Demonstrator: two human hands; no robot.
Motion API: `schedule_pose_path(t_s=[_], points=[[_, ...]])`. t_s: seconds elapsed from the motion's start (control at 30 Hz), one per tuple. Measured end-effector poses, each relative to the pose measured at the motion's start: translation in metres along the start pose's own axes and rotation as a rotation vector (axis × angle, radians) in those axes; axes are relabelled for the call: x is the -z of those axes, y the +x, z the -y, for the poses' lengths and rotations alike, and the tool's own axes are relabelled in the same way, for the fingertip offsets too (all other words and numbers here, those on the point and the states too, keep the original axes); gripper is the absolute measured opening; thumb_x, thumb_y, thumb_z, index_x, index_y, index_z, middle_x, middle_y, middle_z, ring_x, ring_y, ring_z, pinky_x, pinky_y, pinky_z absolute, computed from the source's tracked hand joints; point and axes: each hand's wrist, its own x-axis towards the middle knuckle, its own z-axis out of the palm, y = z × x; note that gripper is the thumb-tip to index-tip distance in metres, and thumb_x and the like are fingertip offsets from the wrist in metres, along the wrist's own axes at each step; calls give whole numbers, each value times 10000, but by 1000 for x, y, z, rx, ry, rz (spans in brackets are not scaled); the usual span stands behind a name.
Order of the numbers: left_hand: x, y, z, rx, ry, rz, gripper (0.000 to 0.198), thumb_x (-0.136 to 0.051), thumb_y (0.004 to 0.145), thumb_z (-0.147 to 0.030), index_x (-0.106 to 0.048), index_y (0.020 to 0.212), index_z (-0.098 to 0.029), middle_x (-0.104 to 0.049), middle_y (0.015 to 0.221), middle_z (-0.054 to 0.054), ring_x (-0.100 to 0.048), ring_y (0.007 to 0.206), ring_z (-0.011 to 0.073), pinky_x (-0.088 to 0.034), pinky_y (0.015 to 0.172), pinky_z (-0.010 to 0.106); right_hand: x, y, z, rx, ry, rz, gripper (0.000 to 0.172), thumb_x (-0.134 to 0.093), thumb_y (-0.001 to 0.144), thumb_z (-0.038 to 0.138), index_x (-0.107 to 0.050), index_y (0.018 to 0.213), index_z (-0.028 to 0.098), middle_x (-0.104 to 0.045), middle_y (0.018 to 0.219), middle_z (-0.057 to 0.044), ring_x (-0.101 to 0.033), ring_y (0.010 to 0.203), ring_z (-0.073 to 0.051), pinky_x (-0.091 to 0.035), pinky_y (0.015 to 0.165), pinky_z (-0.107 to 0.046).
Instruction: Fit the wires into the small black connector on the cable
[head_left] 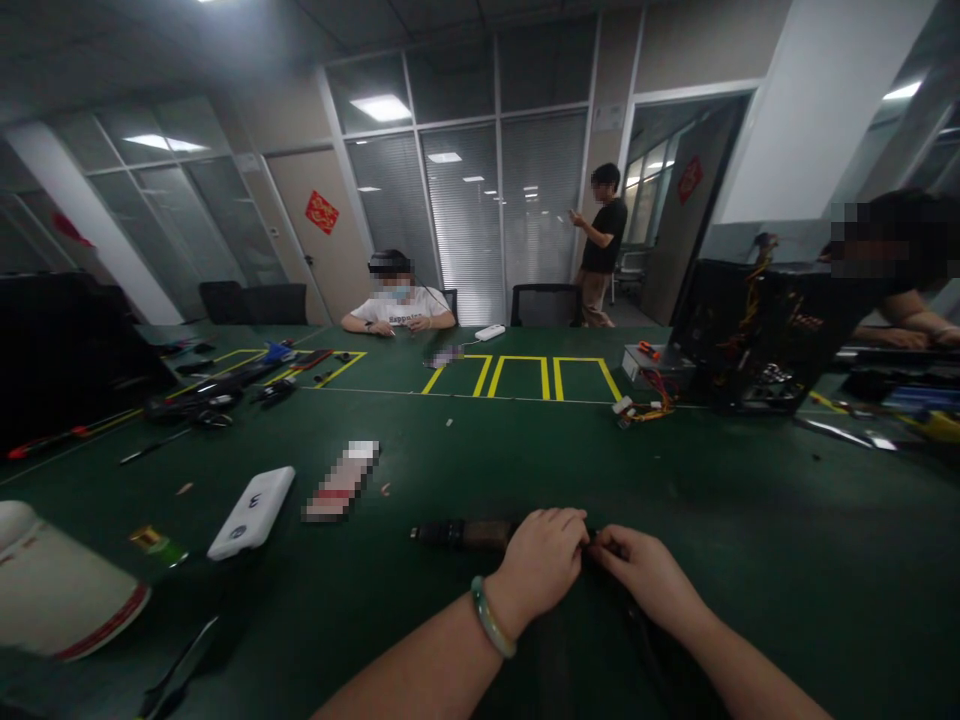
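A dark, slim electric screwdriver (480, 534) lies on the green table with its narrow tip pointing left. My left hand (546, 560), with a green bangle at the wrist, is wrapped over its rear part and hides much of the body. At that rear end, my right hand (637, 570) has its thumb and fingers pinched together right beside the left fingertips. They close on the tool's tail, where a dark cord (637, 625) seems to run down toward me. The exact spot of the pinch is hidden by the fingers.
To the left lie a white power bank (252, 512), a blurred phone-like item (342, 482), a small green bottle (159, 546) and a large cream container (60, 580). An open computer case (772, 340) stands right. A person (405, 300) sits opposite.
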Motion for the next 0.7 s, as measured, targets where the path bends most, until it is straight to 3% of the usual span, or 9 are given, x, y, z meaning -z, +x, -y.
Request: schedule_pose_path(t_s=[0.27,0.7], points=[[-2,-2,2,65,-2,-35,181,-628,846,-183,-550,1007,-202,-562,1285,48,-531,1169,205,-428,992,363,3,-3,4,-34,24,10,231,-525,890,385,-687,835,230,-704,786,7,-631,701,-179,-401,585,-245],[2,0,0,-1,-12,-2,133,-569,878,-133,-571,990,-204,-575,1288,34,-534,1176,199,-430,990,371,0,-1,1,-12,49,-9,238,-538,868,398,-691,824,221,-705,770,-1,-628,713,-187,-403,605,-250]])
